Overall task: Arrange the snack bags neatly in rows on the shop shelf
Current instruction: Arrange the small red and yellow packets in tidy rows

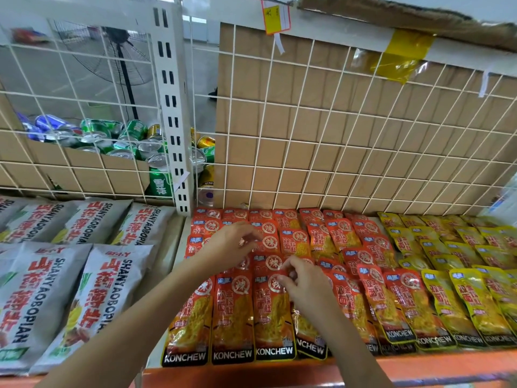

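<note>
Head view, looking down over a shop shelf, with the white slotted post (171, 107) taken as landmark.

To the right of the post's foot, red snack bags (232, 317) laid flat in overlapping rows, from the wire grid (330, 152) down to the orange shelf edge (251, 373), each marked KONCHEW along the bottom. Farther right of the post, beyond the red ones, yellow snack bags (461, 306) in similar overlapping rows, several a little askew. Left of the post and lower, big grey bags (50, 298) printed SHANYAOBOPIAN, lying in two rows.

Near the post's foot, just to its right, left hand (232, 242) over the middle rows of red bags, fingers bent with the tips close to the thumb. Cannot tell whether pinching a bag or only touching it. Lower and farther right of the post, right hand (305, 284) at the top of the third front-row bag (274, 317), thumb and forefinger pinching its upper edge, other fingers curled. Both forearms bare, reaching in from below.

Behind the grid, left of the post, drink cans (131, 133) heaped in a cardboard box, and a standing fan (123, 60) farther back. Right of the post, a cardboard sheet (363, 163) against the wire. High to the right of the post, a yellow price tag (272, 19) on the rail.
</note>
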`<action>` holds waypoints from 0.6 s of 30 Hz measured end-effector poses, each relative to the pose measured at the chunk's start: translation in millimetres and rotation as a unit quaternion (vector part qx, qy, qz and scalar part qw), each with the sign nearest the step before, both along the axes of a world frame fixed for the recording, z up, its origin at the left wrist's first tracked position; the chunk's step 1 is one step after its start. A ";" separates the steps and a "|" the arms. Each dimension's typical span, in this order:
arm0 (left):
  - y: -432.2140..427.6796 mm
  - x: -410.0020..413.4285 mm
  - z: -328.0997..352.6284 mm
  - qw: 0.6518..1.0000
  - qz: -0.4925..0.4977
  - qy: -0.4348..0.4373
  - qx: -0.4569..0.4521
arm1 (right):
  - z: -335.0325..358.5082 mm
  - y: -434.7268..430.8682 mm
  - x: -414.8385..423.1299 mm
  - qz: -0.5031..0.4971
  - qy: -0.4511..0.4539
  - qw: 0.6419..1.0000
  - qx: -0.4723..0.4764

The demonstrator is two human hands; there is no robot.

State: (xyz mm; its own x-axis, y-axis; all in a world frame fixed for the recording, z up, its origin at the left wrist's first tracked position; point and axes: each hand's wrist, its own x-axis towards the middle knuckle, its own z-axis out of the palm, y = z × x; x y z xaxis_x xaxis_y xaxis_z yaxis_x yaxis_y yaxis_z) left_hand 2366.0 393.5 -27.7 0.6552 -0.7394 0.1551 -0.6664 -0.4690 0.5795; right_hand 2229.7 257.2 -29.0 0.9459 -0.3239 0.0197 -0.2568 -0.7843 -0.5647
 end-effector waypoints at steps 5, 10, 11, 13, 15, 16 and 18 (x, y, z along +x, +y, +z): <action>27.5 -15.9 -8.4 0.995 0.060 -0.065 -0.037 | -2.8 -0.1 -0.4 0.004 -0.005 1.000 -0.003; 53.5 -41.5 -29.8 0.991 0.068 -0.110 0.025 | -5.1 -1.7 -4.6 -0.015 -0.073 0.997 -0.034; 57.4 -48.3 -34.6 0.988 0.065 -0.133 0.036 | -5.7 -2.5 -5.6 -0.009 -0.080 0.996 -0.045; 63.3 -62.0 -42.4 0.982 0.059 -0.166 0.071 | -9.1 -5.6 -6.0 0.021 -0.080 0.994 -0.068; 64.9 -75.7 -49.0 0.972 0.062 -0.195 0.115 | -13.0 -6.4 -5.8 0.053 -0.076 0.991 -0.092; 64.0 -83.0 -51.1 0.967 0.065 -0.205 0.139 | -16.0 -6.1 -4.9 0.072 -0.085 0.987 -0.116; 60.1 -94.8 -54.7 0.960 0.080 -0.207 0.169 | -22.3 -4.8 -3.5 0.106 -0.110 0.976 -0.158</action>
State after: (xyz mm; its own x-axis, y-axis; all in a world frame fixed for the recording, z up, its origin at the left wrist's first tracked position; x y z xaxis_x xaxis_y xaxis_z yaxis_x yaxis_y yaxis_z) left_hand 2271.2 453.6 -82.4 0.6980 -0.6888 0.1959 -0.7112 -0.6987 0.0776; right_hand 2226.2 252.3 -51.2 0.9525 -0.0671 0.2969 0.0293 -0.9506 -0.3090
